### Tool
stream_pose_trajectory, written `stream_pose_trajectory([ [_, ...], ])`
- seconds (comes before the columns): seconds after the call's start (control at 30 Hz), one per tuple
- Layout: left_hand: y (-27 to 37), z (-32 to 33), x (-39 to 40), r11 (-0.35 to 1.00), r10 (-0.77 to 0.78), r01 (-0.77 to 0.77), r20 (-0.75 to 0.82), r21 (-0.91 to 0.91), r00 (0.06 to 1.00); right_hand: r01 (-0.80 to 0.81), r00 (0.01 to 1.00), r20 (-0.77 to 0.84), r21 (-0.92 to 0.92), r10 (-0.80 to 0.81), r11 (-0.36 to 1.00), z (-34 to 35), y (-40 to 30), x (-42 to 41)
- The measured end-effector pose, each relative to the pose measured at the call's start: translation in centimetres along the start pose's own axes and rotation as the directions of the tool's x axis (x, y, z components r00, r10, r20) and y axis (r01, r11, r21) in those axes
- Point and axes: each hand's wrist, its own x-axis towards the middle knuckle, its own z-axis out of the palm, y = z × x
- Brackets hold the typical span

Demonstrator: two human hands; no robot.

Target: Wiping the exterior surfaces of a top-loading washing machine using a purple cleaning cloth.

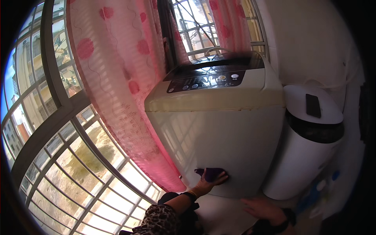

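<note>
A top-loading washing machine (217, 141) with a pale body and a dark control panel stands before me. Low on its front, my left hand (209, 182) presses a dark purple cloth (212, 174) flat against the panel, its fingers spread over the fabric. My right hand (261, 207) hangs near the machine's bottom edge at the lower right, in dim light. No object shows in it, and its fingers look stretched out.
Right of the machine stands a white bin-shaped appliance (299, 164) with a dark phone-like slab (313, 105) on top. Pink patterned curtains (117, 73) and a barred window (73, 164) line the left. Blue items (311, 194) lie at the lower right.
</note>
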Motion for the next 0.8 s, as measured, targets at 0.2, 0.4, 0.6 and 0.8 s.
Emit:
stream_pose_trajectory([
  [0.2,-5.9,-5.9,1.9,0.992,0.121,-0.123,-0.072,-0.029,0.990,0.018,1.000,-0.001,-0.021,-0.018,1.000,0.0,0.9,-1.5],
  [0.4,-12.8,-21.1,11.1,0.998,-0.060,0.065,-0.372,-0.001,0.926,0.049,0.992,-0.119,-0.013,-0.050,0.999,-0.9,-0.6,-2.4],
  [0.6,-5.2,-24.4,23.0,0.981,-0.193,0.148,-0.559,-0.125,0.806,-0.041,0.996,0.075,-0.009,0.041,0.999,-0.8,-0.2,-1.0],
  [0.8,2.4,-16.7,22.3,0.976,0.196,-0.212,-0.246,-0.040,0.949,-0.097,0.994,0.052,0.026,0.096,0.995,-0.6,0.3,-1.2],
])
